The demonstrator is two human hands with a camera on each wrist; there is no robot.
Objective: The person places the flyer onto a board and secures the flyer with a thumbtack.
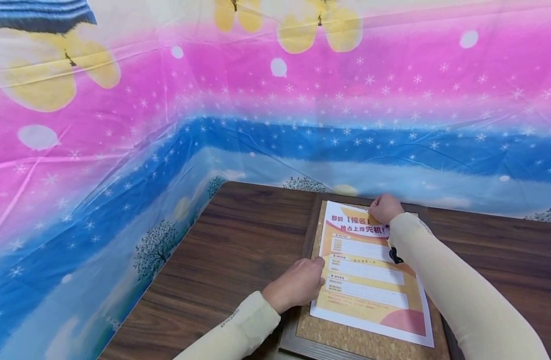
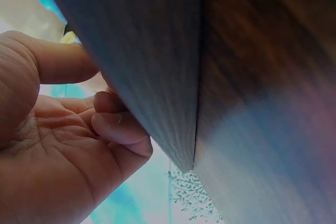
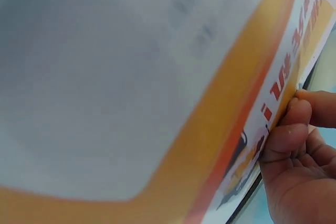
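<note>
A printed sign-up poster [image 1: 367,280] with orange bands and red Chinese headings lies on a framed cork board [image 1: 334,332]. My right hand [image 1: 387,208] is at the poster's top edge, thumb and fingers drawn together. In the right wrist view these fingertips [image 3: 300,109] pinch at the paper beside a tiny pale pin-like bit, mostly hidden; I cannot tell its kind. My left hand [image 1: 300,282] has its fingertips at the poster's left edge. The left wrist view shows its fingers [image 2: 118,128] curled, their tips hidden behind the board's wooden frame [image 2: 152,66].
The board lies on a dark wood-grain table [image 1: 230,250], its top near the table's back edge. A pink and blue printed cloth [image 1: 302,135] hangs behind and to the left. A small black device [image 1: 395,255] sits at my right wrist, over the poster.
</note>
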